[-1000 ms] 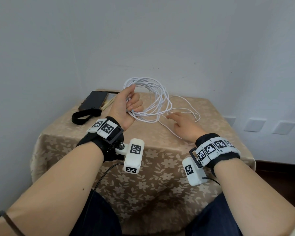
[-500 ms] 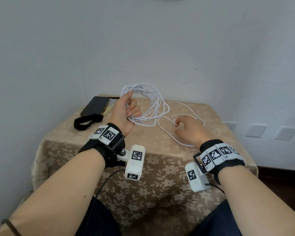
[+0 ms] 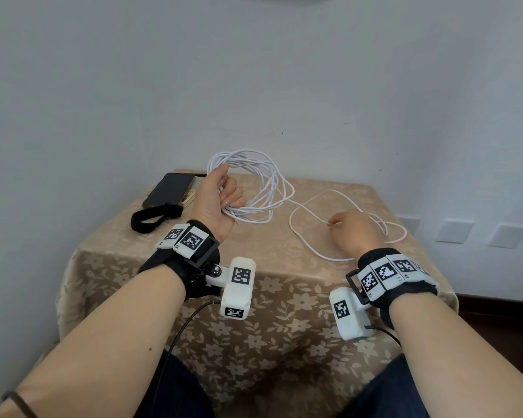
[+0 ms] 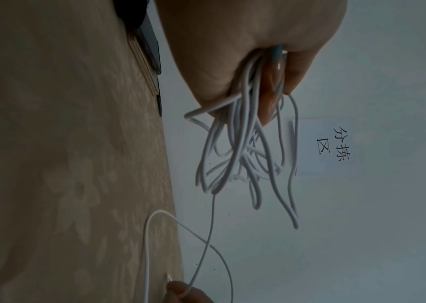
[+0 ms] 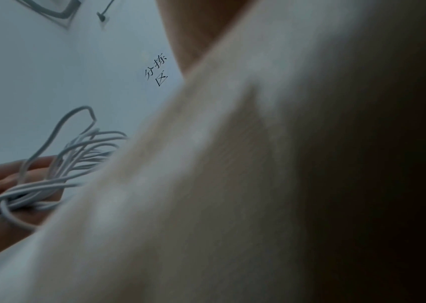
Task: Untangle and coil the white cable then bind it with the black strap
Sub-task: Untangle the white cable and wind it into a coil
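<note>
My left hand (image 3: pixel 224 197) holds a bundle of several white cable loops (image 3: pixel 254 182) above the far part of the table, fingers curled round the strands (image 4: pixel 245 98). A loose length of the cable (image 3: pixel 308 245) trails over the cloth to my right hand (image 3: pixel 351 230), which pinches the strand near its end (image 4: pixel 180 291). More slack curves behind that hand (image 3: pixel 396 233). The black strap (image 3: pixel 154 217) lies in a loop on the table at the left, beside my left wrist. The right wrist view is mostly blurred cloth, with the coil (image 5: pixel 58 170) at its left.
A dark phone (image 3: pixel 169 188) lies on a thin book at the table's far left corner. The table (image 3: pixel 254 297) carries a beige floral cloth and stands against a white wall. Wall plates (image 3: pixel 455 230) sit low at the right.
My right hand has drawn back to the right and toward me, pulling a longer loose length out over the cloth. The left hand has kept its grip on the coil.
</note>
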